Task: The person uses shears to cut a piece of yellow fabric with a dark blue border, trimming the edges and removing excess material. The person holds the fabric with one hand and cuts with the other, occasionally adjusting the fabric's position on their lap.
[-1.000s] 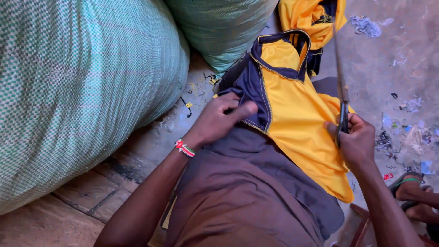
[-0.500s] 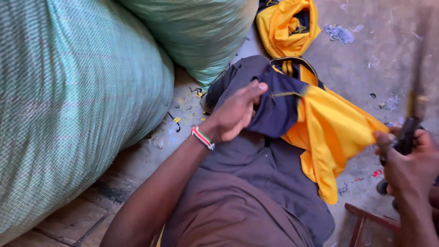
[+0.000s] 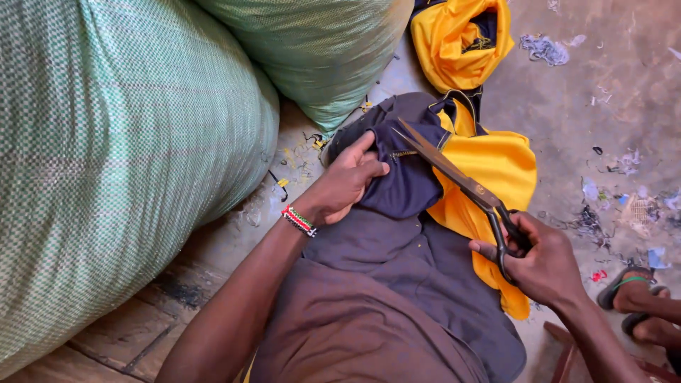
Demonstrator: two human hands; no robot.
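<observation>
1. Moved: scissors (image 3: 454, 174) now lowered flat across the cloth, no longer raised.
2. Right hand (image 3: 543, 259): grasping the scissors' handles, blades slightly parted, pointing to ten o'clock.
3. Left hand (image 3: 347, 181): clenched on the navy-and-yellow garment (image 3: 489, 167) on the lap.
4. Progress: no cut visible yet.
5. Sacks (image 3: 128, 156): nine o'clock.

Both hands extended forward, fingers flexed.
Left hand (image 3: 345, 182) is curled in a pinching grasp, centre-left; right hand (image 3: 543, 259) is closed around handles, near right.

Two bulging green woven sacks (image 3: 128, 156), upper left, touching
</observation>
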